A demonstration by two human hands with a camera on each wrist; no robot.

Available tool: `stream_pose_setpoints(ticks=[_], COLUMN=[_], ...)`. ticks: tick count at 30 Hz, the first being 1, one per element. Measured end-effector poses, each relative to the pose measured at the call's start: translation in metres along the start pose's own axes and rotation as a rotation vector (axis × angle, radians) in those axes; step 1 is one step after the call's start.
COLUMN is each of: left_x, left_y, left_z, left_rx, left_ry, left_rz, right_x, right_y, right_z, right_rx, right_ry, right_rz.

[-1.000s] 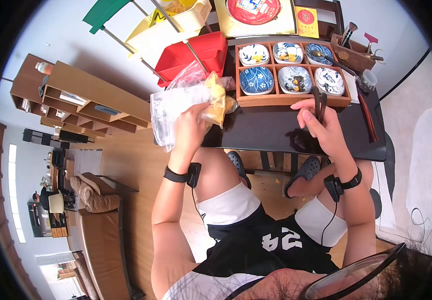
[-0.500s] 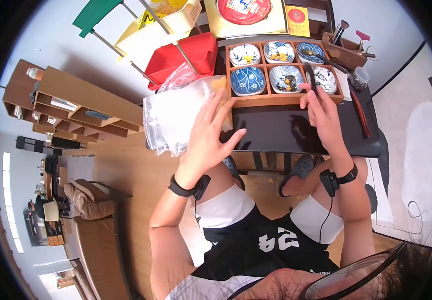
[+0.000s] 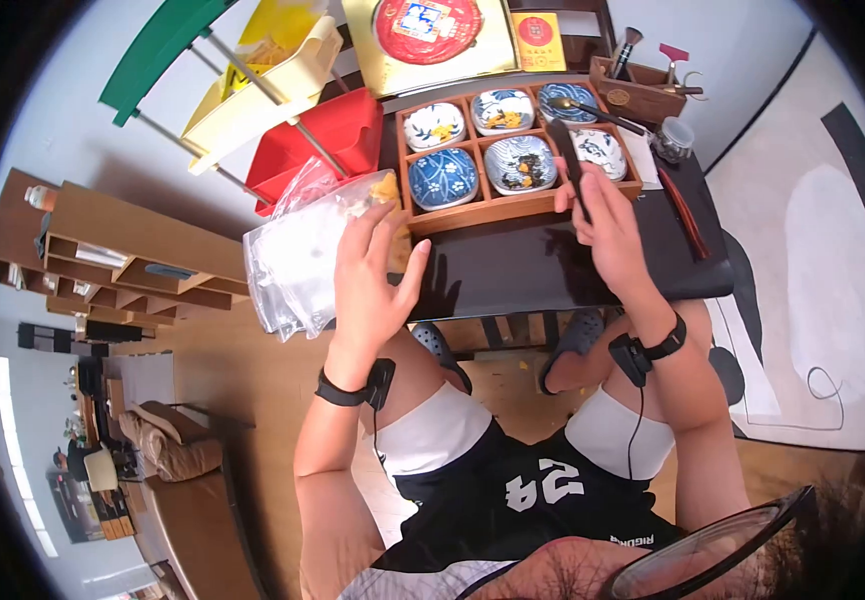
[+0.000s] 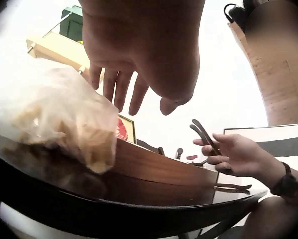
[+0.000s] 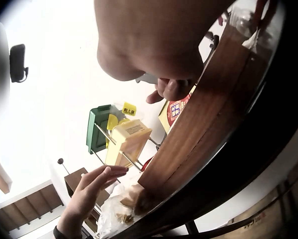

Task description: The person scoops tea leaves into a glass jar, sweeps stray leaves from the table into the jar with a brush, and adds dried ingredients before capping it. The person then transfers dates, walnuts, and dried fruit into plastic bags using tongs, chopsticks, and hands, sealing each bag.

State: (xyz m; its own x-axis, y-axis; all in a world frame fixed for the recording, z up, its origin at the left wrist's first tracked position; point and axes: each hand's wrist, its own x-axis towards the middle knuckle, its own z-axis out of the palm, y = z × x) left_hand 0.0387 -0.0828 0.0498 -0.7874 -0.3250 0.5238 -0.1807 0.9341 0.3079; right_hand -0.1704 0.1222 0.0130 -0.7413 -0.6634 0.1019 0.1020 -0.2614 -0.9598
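Note:
My left hand (image 3: 371, 285) is spread with straight fingers over the near end of a clear plastic bag (image 3: 298, 255). Yellow-brown dried pieces (image 4: 96, 144) show through the plastic, and the bag lies at the table's left edge. Dark slim tongs (image 3: 570, 165) are gripped in my right hand (image 3: 608, 225), their two arms slightly apart in the left wrist view. They point over the front of a wooden divided tray (image 3: 513, 210). Patterned bowls fill its compartments; the front middle bowl (image 3: 521, 148) holds dark and yellow bits.
A spoon (image 3: 608, 117) lies across the back right bowl. Right of the tray are a lidded jar (image 3: 673, 140), a reddish-brown stick (image 3: 685, 215) and a wooden tool box (image 3: 643, 98). A red bin (image 3: 353, 135) and a cream bin (image 3: 298, 75) stand at the left.
My left hand has let go of the bag and spread its fingers; the bag now lies flatter. The tongs have lifted and now extend over the tray. The head view has shifted.

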Motion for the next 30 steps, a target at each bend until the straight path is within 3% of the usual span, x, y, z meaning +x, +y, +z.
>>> stream_pose_setpoints(ticks=[6,14,17,18,20,24,27,30], left_x=[0.02,0.034,0.03,0.028,0.025,0.022,0.019,0.017], left_y=[0.036,0.054,0.055,0.055,0.054,0.049,0.047,0.048], left_z=[0.037,0.083,0.091,0.093,0.094,0.094,0.094,0.096], left_rx=[-0.17,-0.117,-0.128,-0.129,-0.137,-0.152,-0.16,-0.159], left_ry=[0.004,0.039,0.03,0.017,0.008,-0.028,-0.079,-0.077], left_rz=[0.088,0.146,0.128,0.127,0.116,0.11,0.128,0.126], right_x=[-0.001,0.001,0.005,0.002,0.004,0.007,0.006,0.004], right_y=[0.011,0.008,0.008,0.0,-0.001,0.001,-0.004,-0.002], right_z=[0.009,0.004,0.002,-0.001,-0.003,-0.002,-0.005,-0.006], right_rx=[-0.345,-0.449,-0.396,-0.459,-0.442,-0.45,-0.63,-0.639], right_ry=[0.017,0.005,0.104,0.099,0.123,0.106,0.077,0.053], right_rz=[-0.303,-0.3,-0.423,-0.32,-0.29,-0.383,-0.415,-0.271])
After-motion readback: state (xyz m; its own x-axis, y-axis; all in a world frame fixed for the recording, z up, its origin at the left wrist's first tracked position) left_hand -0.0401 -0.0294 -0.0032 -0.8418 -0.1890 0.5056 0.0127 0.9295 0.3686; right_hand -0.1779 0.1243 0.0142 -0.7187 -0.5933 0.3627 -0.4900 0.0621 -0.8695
